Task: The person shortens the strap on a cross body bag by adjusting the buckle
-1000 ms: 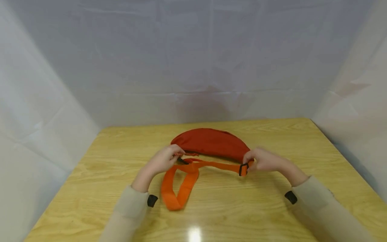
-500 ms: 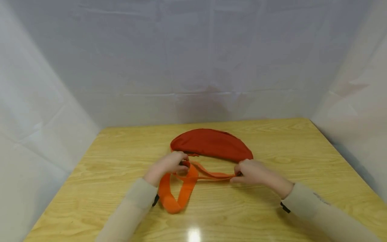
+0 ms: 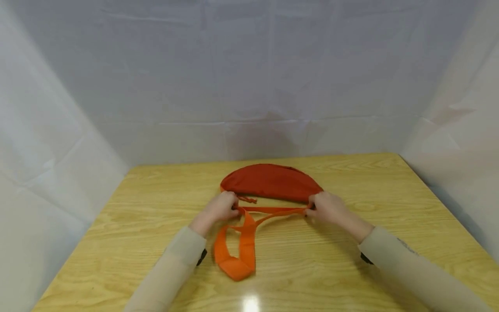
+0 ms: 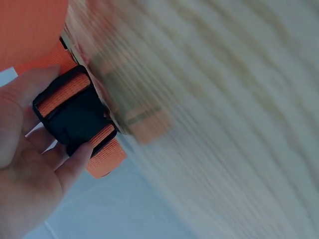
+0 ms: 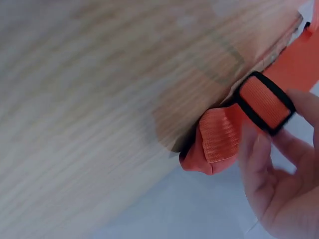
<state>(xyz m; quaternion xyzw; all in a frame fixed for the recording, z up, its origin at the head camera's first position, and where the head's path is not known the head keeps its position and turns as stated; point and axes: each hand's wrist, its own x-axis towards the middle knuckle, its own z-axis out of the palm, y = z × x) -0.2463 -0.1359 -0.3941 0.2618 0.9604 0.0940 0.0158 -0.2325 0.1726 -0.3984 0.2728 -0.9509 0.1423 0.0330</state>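
Note:
A red waist bag lies toward the back of the table, its curved edge away from me. Its orange strap loops down in front and runs between both hands. My left hand grips a black plastic buckle, threaded with orange webbing, by its edges near the bag's left end. At the bag's right end, my right hand pinches a black strap slider on the orange webbing. Both hands hide these parts in the head view. A short red cord lies by the bag's lower edge.
The wooden table ends in a straight back edge before a grey-white sheet. More white sheeting hangs at the left and right. Light reflects off the table's near part.
My right hand has shifted along the strap, now covering the slider that showed earlier. My left hand has moved slightly, and the strap's loop has swung a little rightward and down.

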